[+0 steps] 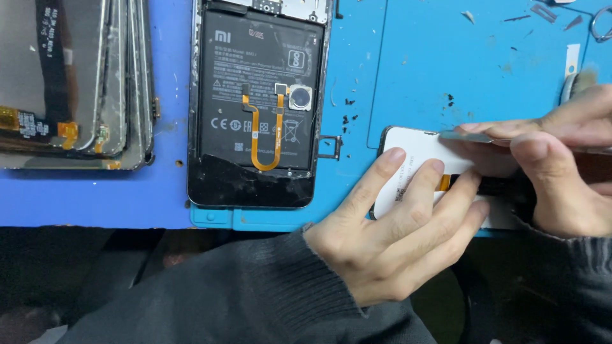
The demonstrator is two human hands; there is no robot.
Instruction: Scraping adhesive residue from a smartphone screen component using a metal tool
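My left hand [395, 236] lies flat with spread fingers on a white-backed phone screen panel [411, 150] at the mat's front edge, pressing it down. My right hand [561, 165] pinches a thin metal blade [465, 136] whose tip rests on the panel's upper edge. An orange flex strip [444, 183] shows between my fingers on the panel. To the left an opened phone [255, 108] lies with its black battery bare, an orange ribbon cable and a round sensor on it.
A stack of removed screens [76, 83] sits at the far left on the blue mat [408, 64]. A small SIM tray [329, 148] lies beside the opened phone. Debris specks dot the mat. A metal ring [600, 25] is at the top right corner.
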